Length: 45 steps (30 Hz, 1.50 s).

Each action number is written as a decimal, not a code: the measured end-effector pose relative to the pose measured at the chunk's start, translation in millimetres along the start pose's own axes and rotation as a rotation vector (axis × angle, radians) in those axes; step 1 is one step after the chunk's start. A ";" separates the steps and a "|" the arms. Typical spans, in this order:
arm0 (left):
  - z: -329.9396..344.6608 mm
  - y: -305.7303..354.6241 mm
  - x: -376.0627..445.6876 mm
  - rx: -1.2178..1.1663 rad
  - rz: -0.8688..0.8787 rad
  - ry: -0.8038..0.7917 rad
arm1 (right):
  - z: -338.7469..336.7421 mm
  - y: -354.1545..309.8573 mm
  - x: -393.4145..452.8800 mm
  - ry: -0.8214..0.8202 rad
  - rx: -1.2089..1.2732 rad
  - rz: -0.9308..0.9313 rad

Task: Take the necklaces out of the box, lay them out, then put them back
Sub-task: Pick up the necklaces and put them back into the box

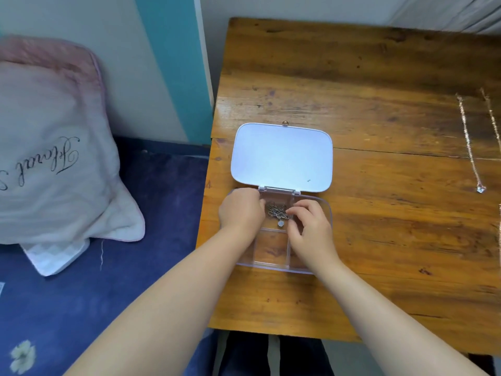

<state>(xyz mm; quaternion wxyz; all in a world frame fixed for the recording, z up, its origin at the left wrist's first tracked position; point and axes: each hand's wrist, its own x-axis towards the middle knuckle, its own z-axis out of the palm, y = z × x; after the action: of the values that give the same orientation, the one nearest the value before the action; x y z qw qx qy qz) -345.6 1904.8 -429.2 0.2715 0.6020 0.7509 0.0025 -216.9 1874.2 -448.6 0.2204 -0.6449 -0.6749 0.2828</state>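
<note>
A clear compartmented box (326, 213) lies open on the wooden table, its white lid (282, 157) folded flat away from me. A bunched silver necklace (276, 211) with a small pendant sits in the far middle compartment. My left hand (240, 211) rests curled over the box's far left corner, its fingertips beside the chain. My right hand (309, 226) pinches the chain's right side with thumb and forefinger. A gold necklace (470, 147) with a sparkling pendant lies stretched out at the table's right. A second chain (492, 118) lies beside it, cut off by the frame edge.
The wooden table (379, 240) has its left edge just beside the box. A bed with a blue cover (108, 280) and a pink-white pillow (51, 147) sits to the left. A wall stands behind the table.
</note>
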 end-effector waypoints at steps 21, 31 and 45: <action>-31.1 29.5 -17.9 0.278 0.263 0.029 | -117.9 42.2 16.3 0.050 -0.024 0.058; 12.2 227.9 13.8 0.334 0.514 -0.012 | -271.2 180.0 50.0 0.144 -0.276 0.422; 115.1 377.3 21.7 0.397 0.512 -0.246 | -296.2 289.8 89.7 -0.047 -0.338 0.246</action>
<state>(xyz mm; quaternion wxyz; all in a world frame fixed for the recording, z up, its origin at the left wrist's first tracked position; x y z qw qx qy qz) 39.4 1991.1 -411.3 0.2282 0.8076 0.5233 -0.1480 189.1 1994.7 -427.6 0.0574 -0.7434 -0.6340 0.2051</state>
